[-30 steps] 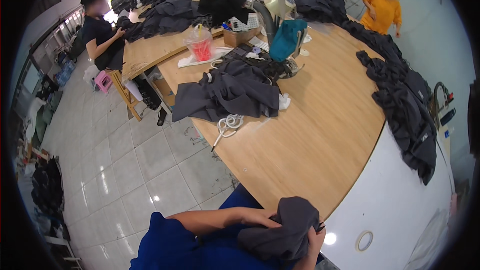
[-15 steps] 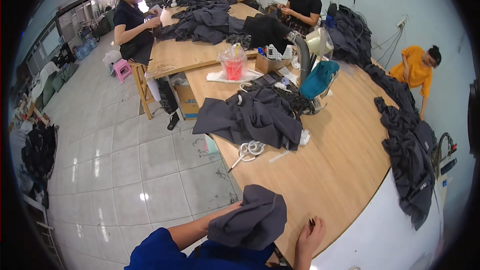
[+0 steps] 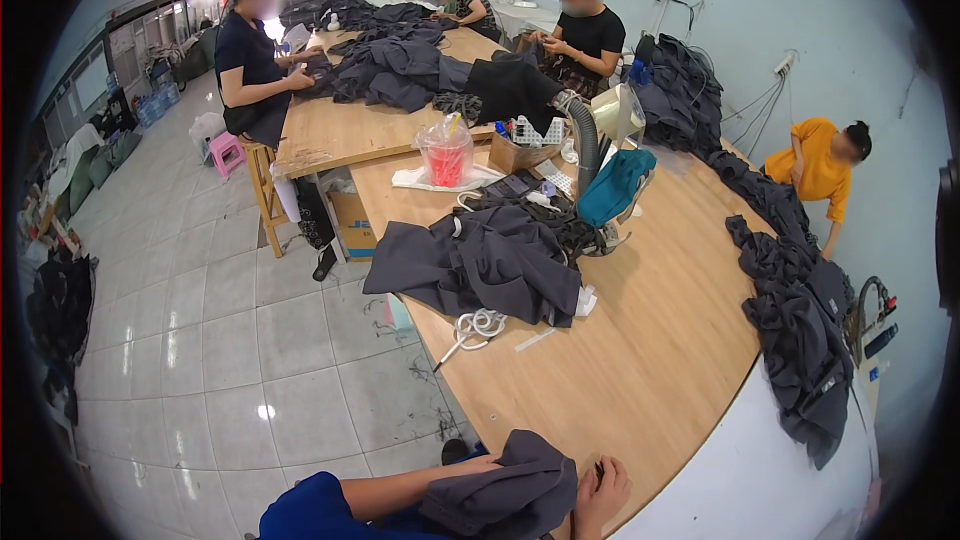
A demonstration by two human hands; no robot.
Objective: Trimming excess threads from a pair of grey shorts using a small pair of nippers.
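Observation:
A dark grey cloth garment (image 3: pixel 505 490) hangs bunched over my left hand (image 3: pixel 482 466) at the lower middle, just off the table's near edge. Only the wrist shows; the cloth hides the fingers. Close to the right side of that garment, my right hand (image 3: pixel 603 493) is by the table edge with its fingers curled. A small dark object (image 3: pixel 599 477) shows at those fingers, too small to name. Farther up the wooden table (image 3: pixel 640 340) lies a heap of the same grey garments (image 3: pixel 480 265), with a coiled white cord (image 3: pixel 478 328) at its near side.
Behind the heap stand a bagged red cup (image 3: pixel 445 162), a teal pouch (image 3: pixel 615 187) on a bent grey hose (image 3: pixel 583 130), and a box (image 3: pixel 525 153). Grey garments (image 3: pixel 800 340) line the right edge. Several people work around the tables; one in orange (image 3: pixel 815 165) leans in at right.
The garment and my left hand have come lower and closer to my right hand. The view has shifted a little. Co-workers' hands have moved slightly.

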